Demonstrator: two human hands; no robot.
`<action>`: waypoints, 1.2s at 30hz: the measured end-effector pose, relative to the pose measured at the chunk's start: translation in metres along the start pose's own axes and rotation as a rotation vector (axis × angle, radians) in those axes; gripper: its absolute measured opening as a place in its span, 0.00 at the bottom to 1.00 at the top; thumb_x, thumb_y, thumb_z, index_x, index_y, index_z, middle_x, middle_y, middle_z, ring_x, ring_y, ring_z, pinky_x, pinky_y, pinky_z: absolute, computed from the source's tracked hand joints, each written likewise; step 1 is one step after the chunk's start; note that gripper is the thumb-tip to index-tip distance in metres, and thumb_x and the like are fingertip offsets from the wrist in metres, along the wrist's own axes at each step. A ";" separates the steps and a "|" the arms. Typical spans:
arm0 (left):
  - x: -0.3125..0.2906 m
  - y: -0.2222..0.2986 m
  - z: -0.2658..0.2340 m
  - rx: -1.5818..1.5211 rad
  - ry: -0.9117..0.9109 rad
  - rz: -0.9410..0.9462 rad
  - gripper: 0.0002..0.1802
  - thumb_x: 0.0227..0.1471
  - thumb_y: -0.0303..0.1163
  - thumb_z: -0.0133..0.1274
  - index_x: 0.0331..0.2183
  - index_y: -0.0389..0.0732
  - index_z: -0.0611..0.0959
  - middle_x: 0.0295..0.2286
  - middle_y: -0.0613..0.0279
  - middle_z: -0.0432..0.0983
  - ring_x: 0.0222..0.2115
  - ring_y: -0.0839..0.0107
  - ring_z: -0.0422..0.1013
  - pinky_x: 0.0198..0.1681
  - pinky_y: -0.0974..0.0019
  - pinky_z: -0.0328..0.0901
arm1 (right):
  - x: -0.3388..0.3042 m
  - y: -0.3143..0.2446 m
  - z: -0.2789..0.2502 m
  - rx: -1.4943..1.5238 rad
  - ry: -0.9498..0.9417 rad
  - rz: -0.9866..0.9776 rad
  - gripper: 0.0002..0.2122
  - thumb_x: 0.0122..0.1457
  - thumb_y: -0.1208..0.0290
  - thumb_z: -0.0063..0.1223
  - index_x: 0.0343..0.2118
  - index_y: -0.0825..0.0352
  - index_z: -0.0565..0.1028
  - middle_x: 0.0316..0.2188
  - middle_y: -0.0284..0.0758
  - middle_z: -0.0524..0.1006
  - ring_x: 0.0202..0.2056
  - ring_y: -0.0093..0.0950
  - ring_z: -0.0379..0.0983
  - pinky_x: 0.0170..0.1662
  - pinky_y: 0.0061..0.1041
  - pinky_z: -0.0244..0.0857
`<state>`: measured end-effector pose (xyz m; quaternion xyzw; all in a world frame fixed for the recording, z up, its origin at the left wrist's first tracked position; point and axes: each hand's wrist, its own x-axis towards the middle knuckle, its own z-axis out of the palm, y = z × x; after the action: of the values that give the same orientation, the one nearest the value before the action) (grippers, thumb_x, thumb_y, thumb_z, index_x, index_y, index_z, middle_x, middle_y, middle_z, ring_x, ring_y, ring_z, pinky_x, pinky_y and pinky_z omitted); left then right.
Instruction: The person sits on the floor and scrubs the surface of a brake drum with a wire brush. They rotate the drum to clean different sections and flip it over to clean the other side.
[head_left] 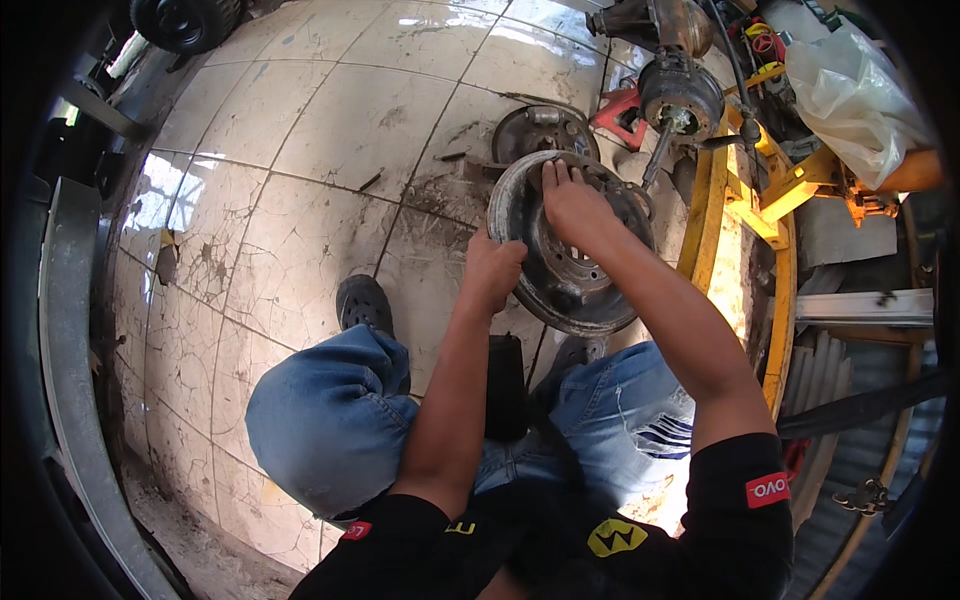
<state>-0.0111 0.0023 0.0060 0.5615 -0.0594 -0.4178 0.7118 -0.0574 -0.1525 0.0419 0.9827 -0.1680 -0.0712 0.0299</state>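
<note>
A round, dirty metal brake drum or backing plate (572,306) stands tilted toward me between my legs. My left hand (492,270) grips its left rim, with the thumb over the edge and the other fingers mostly hidden. On the upper inner face, close to the rim, lies my right hand (580,208), its visible fingers stretched out and its thumb out of sight. Nothing shows between these fingers. Just beyond, another round brake assembly (515,132) rests on the floor.
At the right rises a yellow metal frame (708,205) with a plastic bag (850,95) above it. An axle with a round hub (682,95) and a red jack stand (622,112) are at the far right. Cracked tiles (300,215) cover the floor. A wheel (185,22) shows far left.
</note>
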 end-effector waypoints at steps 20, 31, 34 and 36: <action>-0.004 0.007 0.003 -0.015 0.017 -0.007 0.24 0.37 0.19 0.48 0.43 0.31 0.73 0.33 0.56 0.75 0.30 0.67 0.72 0.35 0.65 0.68 | 0.002 0.005 -0.006 0.072 -0.093 0.048 0.27 0.53 0.79 0.41 0.58 0.78 0.57 0.58 0.56 0.60 0.57 0.48 0.61 0.57 0.38 0.62; 0.002 -0.004 -0.003 0.030 0.031 -0.010 0.25 0.37 0.19 0.47 0.44 0.31 0.73 0.33 0.56 0.76 0.31 0.67 0.72 0.36 0.66 0.68 | -0.002 -0.004 0.004 0.058 -0.100 -0.092 0.31 0.49 0.80 0.48 0.58 0.79 0.55 0.59 0.58 0.58 0.57 0.50 0.61 0.58 0.38 0.61; 0.003 -0.001 -0.002 -0.080 0.012 -0.004 0.25 0.37 0.19 0.47 0.44 0.31 0.74 0.33 0.56 0.76 0.30 0.67 0.73 0.36 0.67 0.68 | 0.000 0.005 0.001 0.077 -0.035 -0.010 0.31 0.50 0.80 0.48 0.58 0.79 0.55 0.58 0.58 0.58 0.57 0.51 0.61 0.59 0.38 0.60; 0.003 -0.003 0.001 -0.111 -0.001 0.023 0.25 0.37 0.19 0.47 0.43 0.30 0.74 0.32 0.56 0.76 0.30 0.67 0.72 0.36 0.67 0.68 | 0.003 0.005 -0.003 0.071 -0.106 0.071 0.30 0.50 0.80 0.47 0.59 0.79 0.55 0.59 0.56 0.58 0.58 0.50 0.60 0.59 0.38 0.59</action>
<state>-0.0114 0.0002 0.0025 0.5204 -0.0429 -0.4127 0.7464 -0.0557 -0.1582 0.0445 0.9715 -0.2063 -0.1159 -0.0116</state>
